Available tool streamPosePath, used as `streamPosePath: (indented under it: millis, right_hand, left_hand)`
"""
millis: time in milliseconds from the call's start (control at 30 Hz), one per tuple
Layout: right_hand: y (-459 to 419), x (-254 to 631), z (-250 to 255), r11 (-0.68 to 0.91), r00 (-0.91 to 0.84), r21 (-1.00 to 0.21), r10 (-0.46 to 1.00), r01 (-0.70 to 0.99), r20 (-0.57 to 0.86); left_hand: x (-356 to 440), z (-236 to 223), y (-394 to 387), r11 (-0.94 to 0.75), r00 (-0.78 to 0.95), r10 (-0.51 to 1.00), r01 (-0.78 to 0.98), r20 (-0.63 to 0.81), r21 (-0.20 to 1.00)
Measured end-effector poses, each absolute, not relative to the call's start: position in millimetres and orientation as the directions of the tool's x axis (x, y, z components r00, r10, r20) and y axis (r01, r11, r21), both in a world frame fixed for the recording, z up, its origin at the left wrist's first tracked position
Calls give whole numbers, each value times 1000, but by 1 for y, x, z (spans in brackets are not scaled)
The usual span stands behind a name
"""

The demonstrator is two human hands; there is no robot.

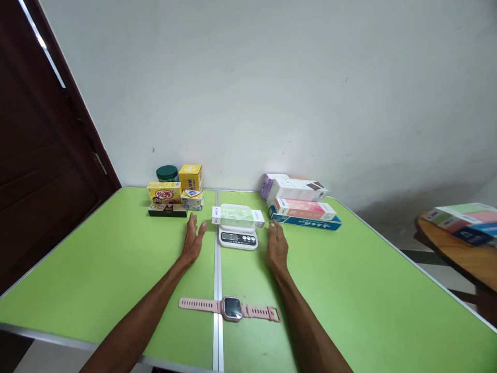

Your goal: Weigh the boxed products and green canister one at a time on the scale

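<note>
A white digital kitchen scale stands at the middle of the green table. Across its top lies a long pale-green and white carton, its ends jutting out past the platform. My left hand, open with thumb and fingers apart, is left of the scale and touches neither it nor the carton. On the other side, my right hand is held edge-on with its fingers stretched forward, holding nothing. Between my forearms, a pink-strapped smartwatch lies flat and unbuckled near the front.
Small yellow boxes, a black box and a green-lidded jar stand back left. Back right are a white box, a pink carton and a blue carton. More boxes lie on a wooden stool at right.
</note>
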State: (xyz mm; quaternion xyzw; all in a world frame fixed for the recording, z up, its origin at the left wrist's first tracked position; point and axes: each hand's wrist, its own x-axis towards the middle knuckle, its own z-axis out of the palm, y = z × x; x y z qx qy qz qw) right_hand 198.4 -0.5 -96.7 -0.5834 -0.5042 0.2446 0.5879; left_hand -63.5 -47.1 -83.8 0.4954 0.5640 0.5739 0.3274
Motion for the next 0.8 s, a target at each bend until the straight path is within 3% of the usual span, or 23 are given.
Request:
streamPosePath:
  millis: [200,333,467,667,800]
  right_hand:
    - [-16,179,-78,212,218,-943,938,256,270]
    - [-20,184,-70,192,251,-962,938,196,238]
    - [-14,215,-52,224,397,-952,870,208,292]
    - [20,300,-26,195,525,-899,755,393,393]
    - [52,344,-24,86,553,-887,754,453,356]
  left_hand:
    - [-42,-82,-48,-204,-103,958,411,268,888]
    - [-18,-71,-47,-260,-54,950,410,308,874]
    - [19,-41,-36,-368,33,921,408,389,836]
    - [99,5,3,-361,232,930,438,285,823]
    - [143,7,32,-320,269,940,482,210,816]
